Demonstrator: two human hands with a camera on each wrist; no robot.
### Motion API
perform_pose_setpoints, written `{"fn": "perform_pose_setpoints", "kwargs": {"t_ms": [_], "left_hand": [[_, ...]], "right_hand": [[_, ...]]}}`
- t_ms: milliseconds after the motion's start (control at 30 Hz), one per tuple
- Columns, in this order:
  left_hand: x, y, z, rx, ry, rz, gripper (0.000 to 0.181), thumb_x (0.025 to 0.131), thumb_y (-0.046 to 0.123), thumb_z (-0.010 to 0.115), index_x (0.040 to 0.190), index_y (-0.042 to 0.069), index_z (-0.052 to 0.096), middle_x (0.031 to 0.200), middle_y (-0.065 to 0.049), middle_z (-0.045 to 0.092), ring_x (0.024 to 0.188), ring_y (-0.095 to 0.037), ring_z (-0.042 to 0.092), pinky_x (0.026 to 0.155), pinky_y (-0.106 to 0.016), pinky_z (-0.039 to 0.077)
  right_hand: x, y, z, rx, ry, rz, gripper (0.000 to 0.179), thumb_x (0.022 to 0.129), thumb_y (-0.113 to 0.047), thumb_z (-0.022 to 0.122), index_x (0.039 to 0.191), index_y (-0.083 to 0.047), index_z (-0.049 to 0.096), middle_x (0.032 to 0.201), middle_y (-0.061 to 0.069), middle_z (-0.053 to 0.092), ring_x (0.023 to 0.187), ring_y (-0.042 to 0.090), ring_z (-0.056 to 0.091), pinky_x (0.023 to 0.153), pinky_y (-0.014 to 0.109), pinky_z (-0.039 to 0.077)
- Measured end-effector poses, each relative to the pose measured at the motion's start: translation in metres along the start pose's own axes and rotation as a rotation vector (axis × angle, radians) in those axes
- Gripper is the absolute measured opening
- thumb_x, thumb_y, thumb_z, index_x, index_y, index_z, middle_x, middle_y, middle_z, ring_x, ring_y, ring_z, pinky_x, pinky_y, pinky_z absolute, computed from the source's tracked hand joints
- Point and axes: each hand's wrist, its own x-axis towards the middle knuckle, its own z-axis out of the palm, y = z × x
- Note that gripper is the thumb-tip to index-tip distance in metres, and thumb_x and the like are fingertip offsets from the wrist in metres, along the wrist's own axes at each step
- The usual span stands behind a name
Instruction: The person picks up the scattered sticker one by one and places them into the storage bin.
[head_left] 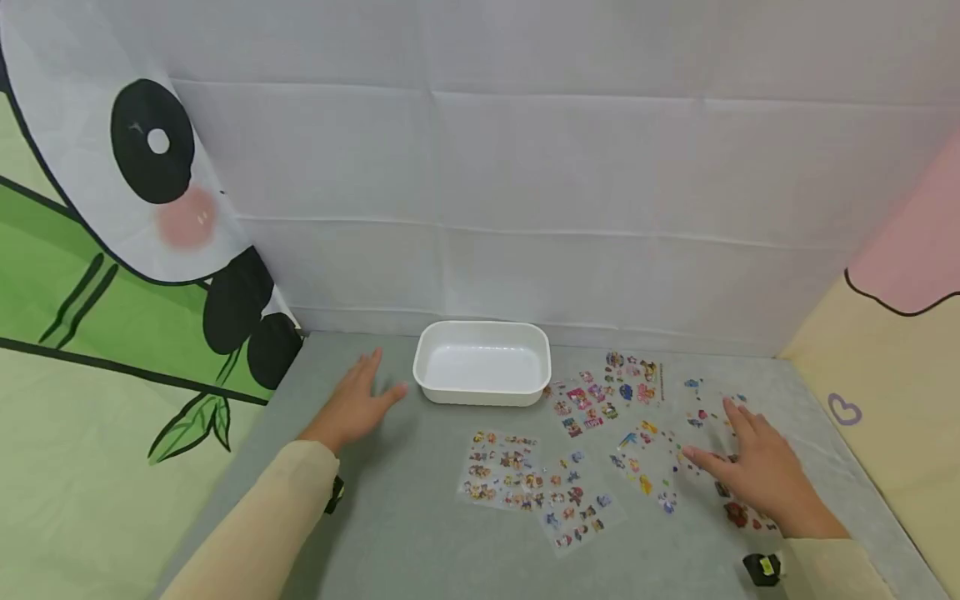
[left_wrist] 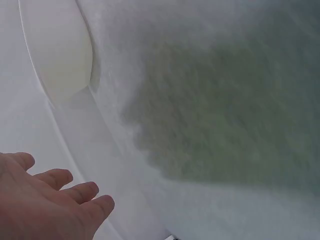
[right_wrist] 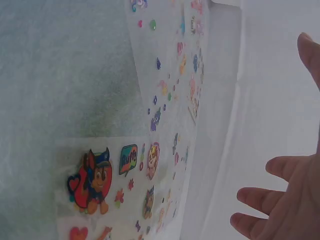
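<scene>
My left hand (head_left: 356, 406) hovers over the table to the left of a white rectangular tub (head_left: 482, 398), fingers spread and holding nothing. In the left wrist view the tub's outer wall (left_wrist: 60, 50) shows at the upper left, apart from the fingers. On the right, my right hand (head_left: 765, 467) is held above clear sticker sheets, also spread and without anything in it. Below it lies a sheet with a cartoon dog sticker (right_wrist: 95, 180), partly hidden by the hand in the head view. Further sticker sheets (head_left: 498, 471) lie in front of the tub and to its right, some overlapping.
The grey cloth table top (head_left: 420, 533) meets a creased white sheet (head_left: 570, 167) hung behind it. A printed cartoon cloth (head_left: 67, 400) hangs on the left, and a yellow and pink one (head_left: 900, 367) on the right. Dark wrist cameras (head_left: 762, 569) sit under the sleeves.
</scene>
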Motion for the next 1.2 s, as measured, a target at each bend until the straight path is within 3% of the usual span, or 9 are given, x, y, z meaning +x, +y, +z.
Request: {"fn": "perform_pose_setpoints", "kwargs": {"t_ms": [167,300,400,567,733,933,1067,1200], "left_hand": [[0.012,-0.002,0.003,-0.145,-0.031,-0.043,0.104,0.094,0.080,0.041,0.167,0.020,-0.003,0.172,-0.016,-0.001,0.155,-0.043,0.002,0.116,-0.069,0.012],[0.020,-0.002,0.009,-0.238,-0.025,-0.073,0.109,0.090,0.085,0.039,0.167,0.019,-0.001,0.172,-0.015,0.004,0.155,-0.042,0.006,0.117,-0.068,0.014],[0.026,0.000,0.014,-0.324,0.006,-0.093,0.107,0.092,0.082,0.044,0.167,0.018,0.004,0.171,-0.014,0.011,0.155,-0.040,0.012,0.117,-0.066,0.020],[0.034,0.008,0.023,-0.428,0.091,-0.097,0.088,0.101,0.059,0.054,0.165,0.010,0.019,0.163,-0.019,0.031,0.148,-0.039,0.032,0.113,-0.060,0.033],[0.041,0.017,0.032,-0.415,0.159,-0.102,0.075,0.104,0.047,0.055,0.159,0.001,0.033,0.141,-0.022,0.049,0.127,-0.037,0.049,0.104,-0.054,0.042],[0.045,0.026,0.043,-0.369,0.189,-0.159,0.070,0.104,0.046,0.053,0.157,0.002,0.038,0.134,-0.019,0.051,0.116,-0.034,0.051,0.097,-0.052,0.045],[0.048,0.030,0.047,-0.351,0.191,-0.147,0.067,0.105,0.043,0.053,0.156,0.001,0.040,0.131,-0.020,0.054,0.110,-0.034,0.055,0.090,-0.050,0.049],[0.052,0.033,0.051,-0.323,0.205,-0.134,0.062,0.105,0.041,0.053,0.152,0.001,0.046,0.125,-0.019,0.058,0.105,-0.033,0.057,0.087,-0.048,0.050]], "right_hand": [[0.002,0.006,0.002,0.082,-0.045,0.066,0.120,0.091,-0.071,0.062,0.161,0.007,0.004,0.155,0.046,0.018,0.138,0.067,0.018,0.102,0.080,0.022],[0.002,0.013,-0.001,0.146,-0.074,0.108,0.118,0.094,-0.068,0.060,0.161,0.007,-0.002,0.157,0.045,0.013,0.139,0.066,0.015,0.103,0.079,0.021],[0.002,0.021,0.000,0.177,-0.092,0.143,0.118,0.095,-0.067,0.058,0.159,0.008,-0.005,0.156,0.046,0.009,0.139,0.067,0.013,0.103,0.079,0.021],[0.002,0.037,0.003,0.189,-0.122,0.204,0.120,0.095,-0.069,0.056,0.157,0.012,-0.008,0.154,0.050,0.007,0.137,0.069,0.014,0.102,0.079,0.024],[0.002,0.051,-0.001,0.182,-0.167,0.266,0.121,0.095,-0.072,0.052,0.154,0.016,-0.008,0.152,0.051,0.008,0.136,0.069,0.016,0.101,0.077,0.030],[0.000,0.067,-0.006,0.156,-0.219,0.328,0.120,0.094,-0.074,0.051,0.153,0.019,0.006,0.151,0.049,0.014,0.135,0.068,0.018,0.102,0.076,0.029],[-0.003,0.083,-0.009,0.122,-0.236,0.326,0.112,0.095,-0.071,0.053,0.148,0.023,0.021,0.147,0.050,0.023,0.131,0.068,0.026,0.101,0.074,0.033],[-0.004,0.099,-0.009,0.085,-0.229,0.274,0.104,0.095,-0.065,0.061,0.142,0.024,0.034,0.141,0.050,0.034,0.125,0.067,0.035,0.097,0.072,0.038]]}}
